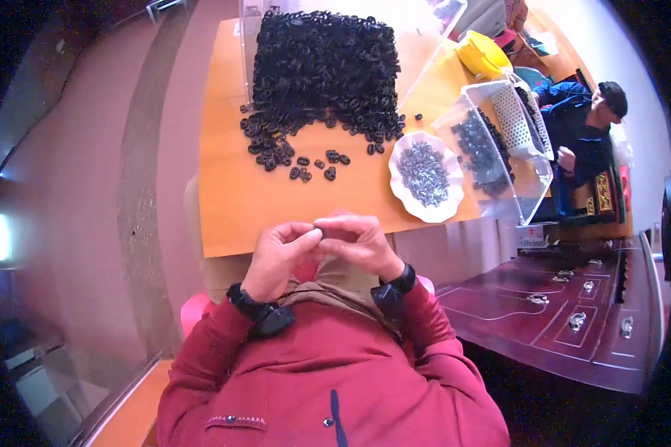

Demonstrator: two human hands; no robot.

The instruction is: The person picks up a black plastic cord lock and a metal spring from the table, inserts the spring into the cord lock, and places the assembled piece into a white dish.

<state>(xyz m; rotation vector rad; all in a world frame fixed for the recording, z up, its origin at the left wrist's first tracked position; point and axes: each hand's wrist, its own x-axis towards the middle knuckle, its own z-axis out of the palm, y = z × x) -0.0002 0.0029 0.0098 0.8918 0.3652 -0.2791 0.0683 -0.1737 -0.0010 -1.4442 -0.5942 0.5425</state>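
At the near edge of the table point(224, 201), your two hands meet in front of your body. Your left hand point(270, 259) is closed in a pinch, thumb and forefinger on a small dark part point(320, 232). Your right hand point(363, 244) brings its fingertips against the same part from the opposite side; whether they also grip it cannot be told, since the fingers hide most of it. A black band point(272, 319) is worn on your left wrist and another on your right.

Beyond your hands, a few loose pieces point(303, 161) lie scattered on the table. Farther toward the far edge, nearer the left edge than the right, rises a heap of black pieces point(324, 67), partly within a clear bin point(426, 39) and spilling from it toward you. Right of the loose pieces, close to the near edge, stands a white scalloped bowl point(434, 216) holding small metal bits point(423, 173). Along the right edge is a second clear bin point(528, 203) with dark pieces point(484, 149) inside; a white perforated basket point(503, 112) adjoins it, with a yellow bowl point(483, 56) beyond. Past that edge sits another person point(578, 123) in dark clothing.
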